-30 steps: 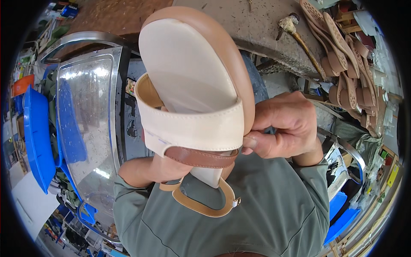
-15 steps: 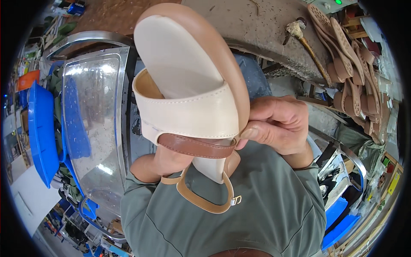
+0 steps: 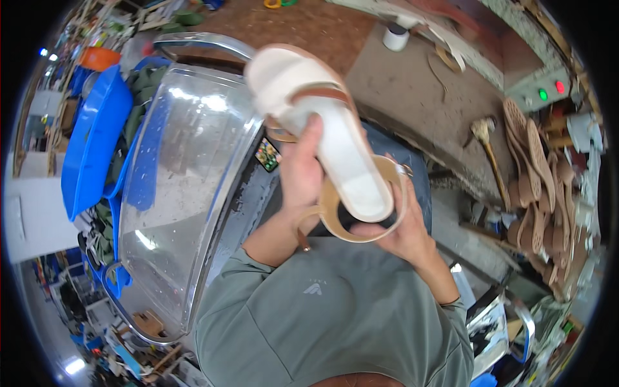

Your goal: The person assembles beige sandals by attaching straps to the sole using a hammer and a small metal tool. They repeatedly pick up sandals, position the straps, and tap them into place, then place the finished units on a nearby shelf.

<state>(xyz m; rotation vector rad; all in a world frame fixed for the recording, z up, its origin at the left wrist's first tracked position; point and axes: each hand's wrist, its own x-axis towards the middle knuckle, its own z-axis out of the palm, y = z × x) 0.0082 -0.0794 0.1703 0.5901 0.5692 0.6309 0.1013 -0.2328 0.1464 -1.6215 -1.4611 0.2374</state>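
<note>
A cream sandal (image 3: pixel 351 174) with a brown cross strap (image 3: pixel 316 93) is tilted in front of my chest, slightly blurred, with its toe pointing up and left. My left hand (image 3: pixel 302 173) grips its middle from the left, thumb lying on the pale insole and the other fingers hidden beneath. At the heel end, my right hand (image 3: pixel 411 226) holds the sandal by the tan ankle strap (image 3: pixel 330 213), fingers partly behind the strap. A small buckle (image 3: pixel 406 169) shows beside the right fingers.
On the left stands a metal-framed clear plastic panel (image 3: pixel 187 148), with a blue basin (image 3: pixel 97 142) beyond it. A hammer (image 3: pixel 487 145) and a white jar (image 3: pixel 396 37) rest on the worn bench (image 3: pixel 412 84). Several brown wedge soles (image 3: pixel 535 174) are stacked at right.
The sandal has moved away from me and tipped, so its insole and heel now show. My left thumb has come onto the insole; my right hand has shifted from the side to the heel strap.
</note>
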